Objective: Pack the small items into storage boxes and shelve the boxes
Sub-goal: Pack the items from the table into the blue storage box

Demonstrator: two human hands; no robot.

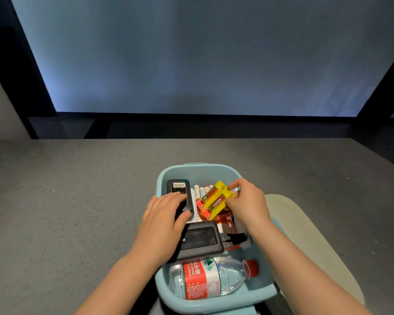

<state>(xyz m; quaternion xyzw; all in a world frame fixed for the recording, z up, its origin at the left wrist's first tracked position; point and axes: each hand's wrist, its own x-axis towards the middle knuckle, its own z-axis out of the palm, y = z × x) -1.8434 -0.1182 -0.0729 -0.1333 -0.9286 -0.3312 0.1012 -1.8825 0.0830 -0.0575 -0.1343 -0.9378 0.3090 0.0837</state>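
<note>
While the left hand [166,214] presses flat on a charger [179,189] inside the box [168,176], the right hand [246,201] pinches the battery pack [215,198] by its edge; light, stiff card, probably easy to seat.

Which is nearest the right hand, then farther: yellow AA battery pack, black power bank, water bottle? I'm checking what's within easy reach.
Ranked from the right hand, head view:
1. Yellow AA battery pack: pinched in its fingers, far end of the blue box.
2. Black power bank: mid-box, lower left of the hand.
3. Water bottle: lying at the near end.
</note>
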